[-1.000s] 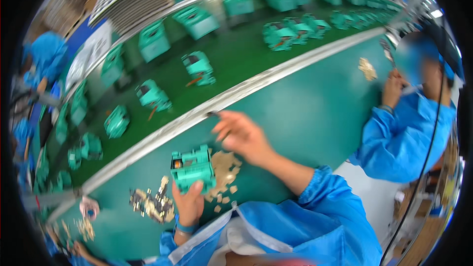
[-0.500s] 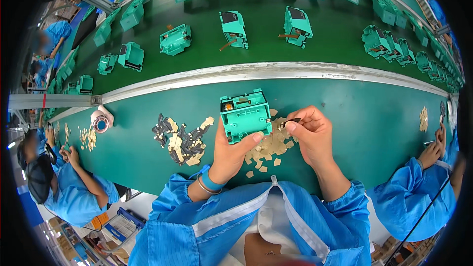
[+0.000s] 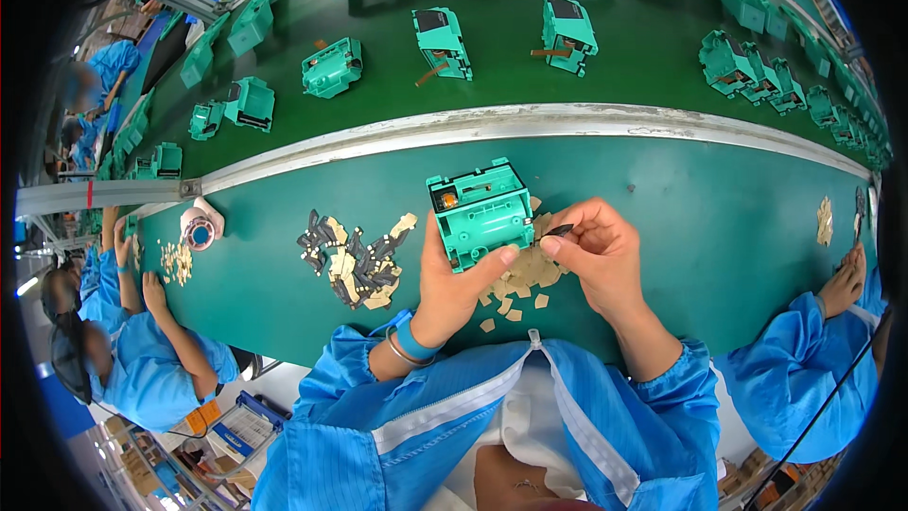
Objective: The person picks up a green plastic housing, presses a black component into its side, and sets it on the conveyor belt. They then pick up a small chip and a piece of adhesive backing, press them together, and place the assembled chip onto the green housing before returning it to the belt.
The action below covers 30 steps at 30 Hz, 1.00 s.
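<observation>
My left hand [image 3: 456, 286] grips a green plastic housing [image 3: 484, 218] from below, thumb over its near edge. The housing is tilted with its open side toward me, and a copper-coloured part shows in its upper left corner. Just right of it, my right hand [image 3: 600, 251] pinches a small black piece [image 3: 562, 230] between thumb and fingers, close to the housing's right side. Beneath both hands lies a heap of cream paper-like pieces [image 3: 530, 274], partly hidden by them. To the left is a pile of black and cream strips [image 3: 352, 263].
Beyond a pale metal rail [image 3: 454, 118], several green housings stand on a dark green surface [image 3: 378, 99]. A white and pink round container [image 3: 200, 227] sits at the left. Co-workers in blue sit at both sides, one person's hand [image 3: 842, 284] on the table at right.
The housing has turned and tilted slightly in my left hand. My right hand still holds the black piece by its right side. The view has shifted a little.
</observation>
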### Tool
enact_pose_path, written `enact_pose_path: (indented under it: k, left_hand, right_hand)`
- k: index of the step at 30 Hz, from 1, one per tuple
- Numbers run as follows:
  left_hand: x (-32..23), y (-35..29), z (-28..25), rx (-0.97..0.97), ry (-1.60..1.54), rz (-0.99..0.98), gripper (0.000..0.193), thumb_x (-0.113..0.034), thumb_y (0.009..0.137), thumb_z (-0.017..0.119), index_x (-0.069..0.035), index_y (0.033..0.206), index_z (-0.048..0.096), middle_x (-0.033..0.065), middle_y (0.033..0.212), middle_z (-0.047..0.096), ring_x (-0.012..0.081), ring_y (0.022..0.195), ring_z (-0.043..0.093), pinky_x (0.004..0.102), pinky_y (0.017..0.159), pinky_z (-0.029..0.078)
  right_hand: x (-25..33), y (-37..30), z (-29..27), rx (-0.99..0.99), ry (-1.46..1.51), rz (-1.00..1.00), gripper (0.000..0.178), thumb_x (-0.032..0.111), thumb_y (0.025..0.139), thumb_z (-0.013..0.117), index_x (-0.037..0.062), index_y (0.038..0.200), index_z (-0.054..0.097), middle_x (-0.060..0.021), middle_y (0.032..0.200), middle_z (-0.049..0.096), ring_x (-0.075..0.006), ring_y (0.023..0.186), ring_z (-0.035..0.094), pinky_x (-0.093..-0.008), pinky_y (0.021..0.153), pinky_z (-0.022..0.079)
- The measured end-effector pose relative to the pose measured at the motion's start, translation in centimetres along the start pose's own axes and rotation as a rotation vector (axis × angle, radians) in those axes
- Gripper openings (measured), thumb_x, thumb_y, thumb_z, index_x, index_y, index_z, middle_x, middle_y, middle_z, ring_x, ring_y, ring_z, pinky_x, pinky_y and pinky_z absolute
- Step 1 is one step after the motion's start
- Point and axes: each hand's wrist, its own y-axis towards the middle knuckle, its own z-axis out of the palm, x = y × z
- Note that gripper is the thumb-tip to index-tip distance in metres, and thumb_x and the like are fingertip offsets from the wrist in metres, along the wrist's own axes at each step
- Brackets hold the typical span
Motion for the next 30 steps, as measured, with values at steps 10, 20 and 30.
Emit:
enact_pose_path:
  k: [10, 20, 30]
  left_hand:
    - [0.45, -0.07, 0.11, -0.021, 0.076, 0.014, 0.049, 0.001, 0.081, 0.065, -0.002, 0.120, 0.037, 0.0163, 0.118, 0.058, 0.0216, 0.107, 0.059, 0.0334, 0.091, 0.048]
    - [0.45, -0.14, 0.39, -0.022, 0.054, 0.005, 0.049, 0.000, 0.080, 0.067, -0.003, 0.119, 0.038, 0.0136, 0.114, 0.059, 0.0191, 0.103, 0.060, 0.0317, 0.088, 0.049]
    - [-0.06, -0.30, 0.70, -0.041, 0.156, 0.020, 0.050, 0.000, 0.080, 0.067, -0.002, 0.119, 0.036, 0.0123, 0.113, 0.057, 0.0181, 0.103, 0.059, 0.0305, 0.087, 0.049]
  right_hand:
    - [-0.19, 0.05, -0.10, -0.012, -0.058, -0.005, 0.016, -0.006, 0.078, 0.068, -0.0001, 0.089, 0.056, -0.0048, 0.087, 0.062, -0.0056, 0.073, 0.057, -0.0198, 0.064, 0.048]
    - [-0.31, 0.02, -0.22, -0.022, -0.104, -0.002, 0.016, -0.005, 0.078, 0.069, 0.0004, 0.088, 0.057, -0.0041, 0.087, 0.062, -0.0058, 0.073, 0.057, -0.0198, 0.064, 0.048]
    - [-0.54, -0.27, 0.24, -0.071, -0.187, -0.043, 0.015, -0.004, 0.079, 0.068, 0.0002, 0.088, 0.056, -0.0038, 0.086, 0.061, -0.0068, 0.074, 0.057, -0.0210, 0.064, 0.048]
